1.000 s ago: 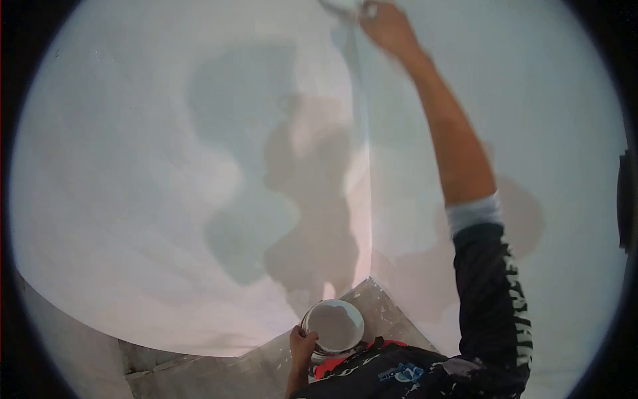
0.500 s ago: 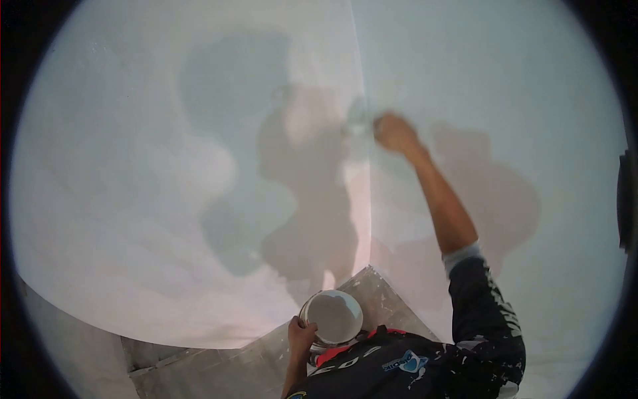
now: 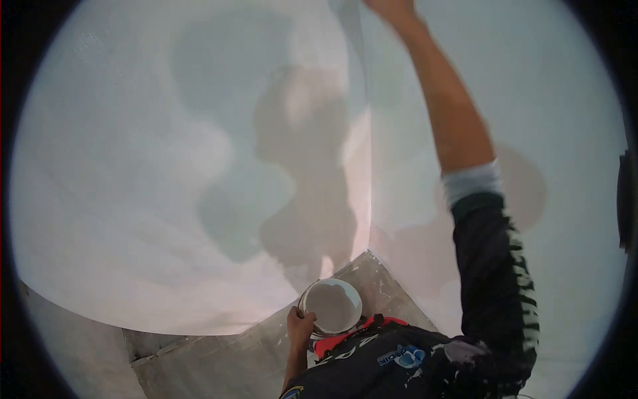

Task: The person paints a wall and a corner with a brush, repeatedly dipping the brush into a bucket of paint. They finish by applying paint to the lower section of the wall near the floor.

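My left hand (image 3: 302,324) grips the left rim of a round white bucket (image 3: 359,307), held close to my body. Pale greyish material, which looks like paint, fills part of it. At the top edge of the view, my right hand (image 3: 393,9) is raised near the corner where two pale walls meet. The frame cuts off its fingers, and whatever they hold is out of sight. Its arm stretches up in front of the right wall (image 3: 565,219).
The left wall (image 3: 113,199) carries several overlapping shadows. Below lies a grey tiled floor (image 3: 232,366), narrowing to a point at the wall corner. A dark object (image 3: 624,199) stands at the far right edge.
My right hand has moved up along the corner to the top edge. Half a second ago it was a fist beside a blurred pale thing. My left hand stays on the bucket.
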`<state>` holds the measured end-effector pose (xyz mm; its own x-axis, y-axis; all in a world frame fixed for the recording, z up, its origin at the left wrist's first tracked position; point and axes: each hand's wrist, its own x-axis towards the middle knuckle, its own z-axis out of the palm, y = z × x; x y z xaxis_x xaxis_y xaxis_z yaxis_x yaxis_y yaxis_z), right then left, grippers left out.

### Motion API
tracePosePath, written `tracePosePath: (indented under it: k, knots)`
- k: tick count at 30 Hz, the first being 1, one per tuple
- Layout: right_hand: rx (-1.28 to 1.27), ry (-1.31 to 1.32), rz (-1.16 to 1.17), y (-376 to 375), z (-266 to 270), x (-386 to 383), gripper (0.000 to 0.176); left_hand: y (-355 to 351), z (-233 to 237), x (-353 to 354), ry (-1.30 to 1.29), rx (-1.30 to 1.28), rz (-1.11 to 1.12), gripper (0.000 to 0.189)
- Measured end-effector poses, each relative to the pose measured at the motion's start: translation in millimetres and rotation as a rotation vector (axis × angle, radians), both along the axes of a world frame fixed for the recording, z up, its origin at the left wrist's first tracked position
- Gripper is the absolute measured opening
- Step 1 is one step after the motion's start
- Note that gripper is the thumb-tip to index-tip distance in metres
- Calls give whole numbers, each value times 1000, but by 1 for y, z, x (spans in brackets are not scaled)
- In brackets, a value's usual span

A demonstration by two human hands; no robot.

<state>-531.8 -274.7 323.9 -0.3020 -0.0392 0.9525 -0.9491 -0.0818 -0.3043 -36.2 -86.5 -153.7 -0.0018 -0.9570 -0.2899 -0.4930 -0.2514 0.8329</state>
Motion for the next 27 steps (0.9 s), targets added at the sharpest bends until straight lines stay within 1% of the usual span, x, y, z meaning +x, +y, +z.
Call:
tracePosePath:
  k: [2, 3, 4, 5, 6, 7, 8, 9, 11, 12, 13, 15, 16, 17, 18, 20, 21, 22, 23, 24, 25, 26, 27]
  knots:
    - [100, -40, 3, 7, -105, 15, 31, 2, -3, -1, 22, 11, 9, 24]
    - [90, -105, 59, 9, -158, 27, 32, 3, -5, 1, 30, -11, 10, 24]
    - [64, -124, 87, 12, -216, 31, 30, 4, -7, 0, 36, -36, 11, 24]
    - [294, -358, 186, 27, -262, 45, 43, 2, -8, -2, 41, -35, 13, 24]
    - [520, -577, 164, 40, -302, 57, 42, 3, -8, -3, 40, -45, 37, 25]
    - [672, -631, 142, 52, -343, 63, 39, 6, -8, -4, 39, -56, 57, 25]
    - [778, -632, 96, 59, -390, 61, 37, 6, -8, -5, 46, -54, 54, 25]
    - [939, -613, 70, 70, -424, 61, 38, 6, -6, -4, 31, -59, 43, 26]
    - [1037, -717, 91, 96, -446, 70, 36, 4, -5, 1, 18, -70, 28, 26]
    - [1114, -715, 117, 103, -450, 69, 31, 2, -7, 3, -1, -80, 7, 25]
    - [1193, -712, 143, 106, -448, 66, 27, 0, -9, 2, -20, -89, -12, 24]
    - [1123, -615, 63, 78, -436, 38, 27, 1, -1, -2, -8, -78, -11, 24]
    - [1052, -494, 29, 65, -408, 25, 27, 2, 2, -1, -3, -68, -10, 24]
    - [1032, -434, -4, 64, -338, 27, 28, 3, 0, 1, -9, -65, -12, 24]
    - [994, -327, -3, 67, -280, 22, 30, 1, -4, 3, -22, -67, -29, 25]
    - [888, -245, -44, 57, -183, 8, 33, -3, -9, 5, -43, -70, -43, 25]
    - [794, -199, -51, 66, -139, 14, 33, -3, -12, 6, -2, -61, -29, 24]
    - [754, -179, -64, 66, -99, 11, 33, -2, -14, 5, 41, -50, -14, 24]
    - [677, -107, -54, 68, -70, 8, 34, -1, -14, 4, 34, -41, -12, 24]
    - [682, -207, -9, 94, -31, 36, 35, -1, -12, 3, 24, -53, -20, 24]
    - [682, -309, 35, 114, -5, 60, 37, -1, -9, 2, 13, -68, -29, 24]
    - [689, -316, 38, 103, -7, 51, 37, -1, -8, 2, 5, -61, -27, 24]
    - [365, -193, 61, 82, -9, 32, 39, -2, -6, 3, -13, -42, -31, 24]
